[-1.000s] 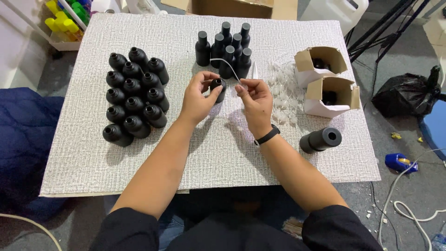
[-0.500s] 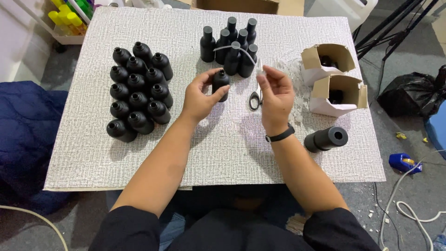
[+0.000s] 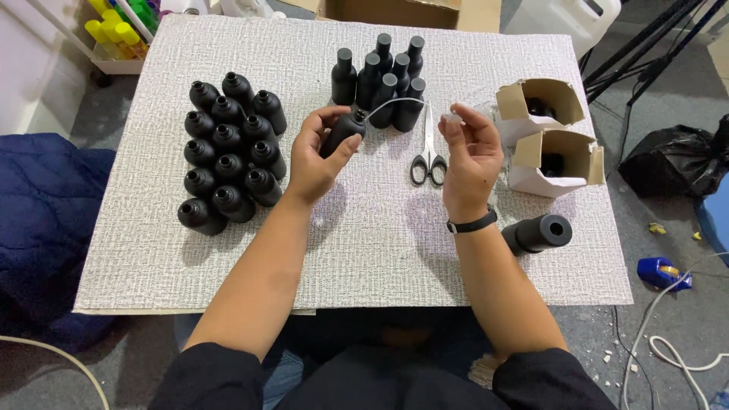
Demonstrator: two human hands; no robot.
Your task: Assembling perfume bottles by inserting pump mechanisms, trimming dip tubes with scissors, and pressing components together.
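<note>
Black bottle [image 3: 343,133] sits just above frame centre, tilted, neck pointing upper right, held off the counter [image 3: 364,243]. Left hand [image 3: 317,154] wrapped around its body, fingers and thumb closed on it. A thin clear tube [image 3: 395,103] arcs from the bottle mouth rightward to the right hand [image 3: 471,156], which pinches a small clear pump piece [image 3: 454,118] between thumb and fingertips, other fingers curled. Black wristband [image 3: 472,224] on the right wrist.

Scissors [image 3: 428,156] lie flat on the counter between the two hands, handles toward the person, blades pointing up-frame. Capped black bottles [image 3: 380,76] stand in a tight cluster at top centre, just behind the held bottle. Open-necked black bottles [image 3: 228,148] lie packed together, centre left. Two open cardboard boxes [image 3: 550,137] at the right, dark contents inside; can't tell what. A black cylinder [image 3: 538,233] lies on its side below them, near the right forearm. Black bag [image 3: 676,163] on the floor, far right.
</note>
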